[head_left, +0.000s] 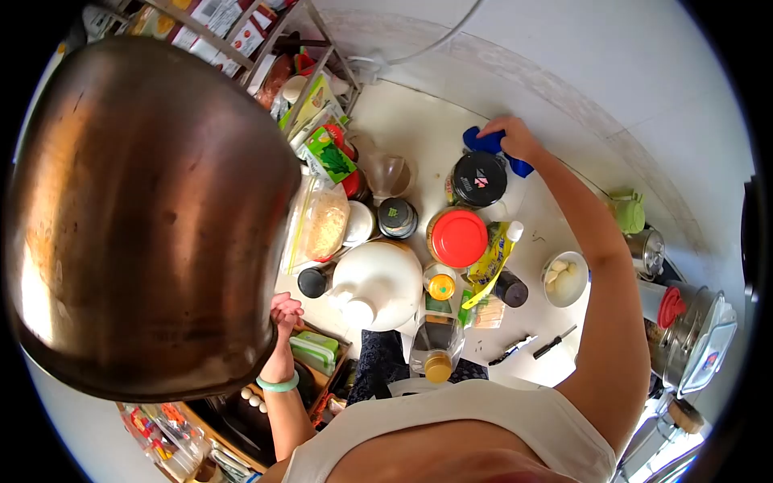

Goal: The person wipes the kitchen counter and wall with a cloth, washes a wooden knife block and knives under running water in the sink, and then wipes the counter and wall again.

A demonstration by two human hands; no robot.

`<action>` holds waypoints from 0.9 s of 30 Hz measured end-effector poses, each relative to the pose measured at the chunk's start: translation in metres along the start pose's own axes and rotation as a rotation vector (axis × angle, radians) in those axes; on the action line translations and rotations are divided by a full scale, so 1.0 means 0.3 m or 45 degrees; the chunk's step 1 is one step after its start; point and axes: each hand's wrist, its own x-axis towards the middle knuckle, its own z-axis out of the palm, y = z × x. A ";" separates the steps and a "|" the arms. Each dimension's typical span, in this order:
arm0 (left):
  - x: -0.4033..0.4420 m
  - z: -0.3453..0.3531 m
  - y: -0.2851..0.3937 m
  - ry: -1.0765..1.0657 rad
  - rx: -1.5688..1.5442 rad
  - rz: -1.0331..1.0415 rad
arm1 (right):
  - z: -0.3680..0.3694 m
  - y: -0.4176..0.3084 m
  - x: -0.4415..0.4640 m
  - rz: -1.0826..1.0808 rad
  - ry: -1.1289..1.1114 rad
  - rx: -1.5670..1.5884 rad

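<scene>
The right hand (522, 138) has its fingers closed on a blue cloth (483, 142) against the far part of the desk (439, 121), just beyond a black-lidded jar (480, 179), so wiping seems to be the step in hand. The next stroke would call for flat, steady pressure, with the knuckles clear of that jar. The left hand (286, 312) is partly hidden by a large metal shape (153, 217), its fingers loosely bent; whether it holds anything I cannot tell.

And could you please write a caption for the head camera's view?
Right hand on a blue cloth beside a black-lidded jar on a crowded pale counter.
</scene>
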 end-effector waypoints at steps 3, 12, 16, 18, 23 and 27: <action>-0.016 0.038 -0.010 -0.027 0.001 -0.048 | -0.057 -0.064 -0.143 0.262 0.177 -0.115; 0.000 0.030 0.029 -0.047 0.045 -0.002 | 0.001 -0.242 -0.286 0.346 0.434 -1.122; -0.001 0.045 0.037 -0.056 0.050 0.011 | 0.007 -0.229 -0.191 -0.111 0.166 -0.070; -0.008 0.041 0.037 -0.055 0.061 0.007 | 0.069 -0.140 -0.138 -0.136 -0.018 -0.358; -0.029 0.032 0.049 0.003 0.091 0.004 | 0.037 -0.156 -0.006 -0.303 0.098 -0.271; -0.061 0.073 0.042 -0.006 0.065 0.026 | 0.057 -0.240 0.234 -0.602 0.053 -0.200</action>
